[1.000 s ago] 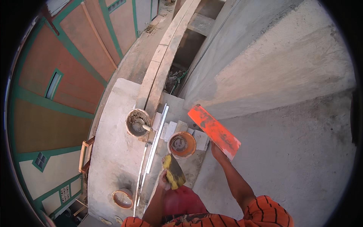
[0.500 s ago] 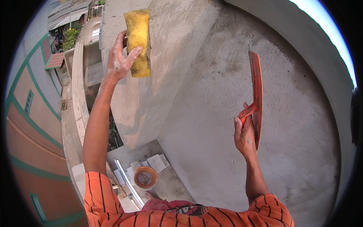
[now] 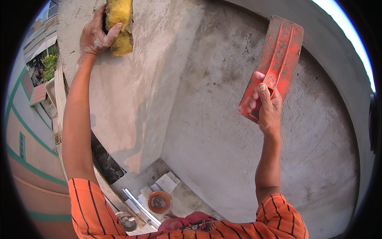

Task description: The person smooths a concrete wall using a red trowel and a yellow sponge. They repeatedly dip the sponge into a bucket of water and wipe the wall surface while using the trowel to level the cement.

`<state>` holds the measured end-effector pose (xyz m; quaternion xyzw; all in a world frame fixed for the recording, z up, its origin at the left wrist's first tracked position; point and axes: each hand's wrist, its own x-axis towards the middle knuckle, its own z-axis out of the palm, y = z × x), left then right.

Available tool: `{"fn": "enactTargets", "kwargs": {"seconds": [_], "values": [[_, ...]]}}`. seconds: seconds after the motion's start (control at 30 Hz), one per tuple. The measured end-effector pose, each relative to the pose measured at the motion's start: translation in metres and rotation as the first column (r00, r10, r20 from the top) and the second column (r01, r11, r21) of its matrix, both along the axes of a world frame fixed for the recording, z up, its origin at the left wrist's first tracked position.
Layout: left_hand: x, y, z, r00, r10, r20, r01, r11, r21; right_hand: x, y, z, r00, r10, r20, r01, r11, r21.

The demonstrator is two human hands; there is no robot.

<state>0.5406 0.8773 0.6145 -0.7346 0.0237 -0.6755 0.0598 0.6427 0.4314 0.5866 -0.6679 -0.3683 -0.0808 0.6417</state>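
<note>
Up at the top left, my left hand (image 3: 97, 36) grips a worn yellow sponge (image 3: 120, 26), its thumb across the front. The sponge is at the plastered wall face (image 3: 159, 36); whether it presses on it I cannot tell. On the right, my right hand (image 3: 267, 101) is wrapped round the handle of a red plastering float (image 3: 283, 47). The float's back, smeared with grey, faces me, and its flat side is turned to the rough grey wall (image 3: 223, 131). Whether the float touches that wall is hidden.
Below stands an orange bucket (image 3: 160, 202) with something greyish inside, beside pale blocks (image 3: 167, 183) and a long metal bar (image 3: 141, 207). A dark gap with rubble (image 3: 107, 163) opens left of the wall. Further left is a building with green bands (image 3: 38, 131).
My left hand with the sponge has moved up and left. My right hand has raised the float and turned it from edge-on to nearly flat, its back showing. The view has shifted a little.
</note>
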Motion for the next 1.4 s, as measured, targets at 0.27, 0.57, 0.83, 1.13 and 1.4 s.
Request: {"fn": "enactTargets", "kwargs": {"seconds": [0.27,0.57,0.83,1.13,1.4], "values": [[-0.008,-0.003,0.004,0.993,-0.112,-0.025,0.112,0.994,0.008,0.034,0.051,0.005,0.998,-0.029,-0.053,0.035,0.994,0.107],[-0.007,0.002,0.001,0.999,-0.036,-0.04,0.037,0.999,0.013,0.061,0.052,-0.005,0.993,-0.116,-0.018,0.117,0.99,0.077],[-0.008,0.002,0.001,1.0,-0.017,-0.018,0.017,1.0,0.024,0.057,0.05,0.027,0.99,-0.123,0.07,0.09,0.928,0.362],[-0.008,-0.005,0.003,1.0,-0.005,-0.024,0.005,1.0,-0.005,0.073,0.073,0.005,0.99,-0.123,0.073,0.118,0.99,0.073],[-0.008,0.004,0.0,1.0,-0.008,-0.026,0.007,1.0,-0.028,0.052,0.061,0.048,0.973,-0.217,0.085,0.158,0.884,0.44]]}}
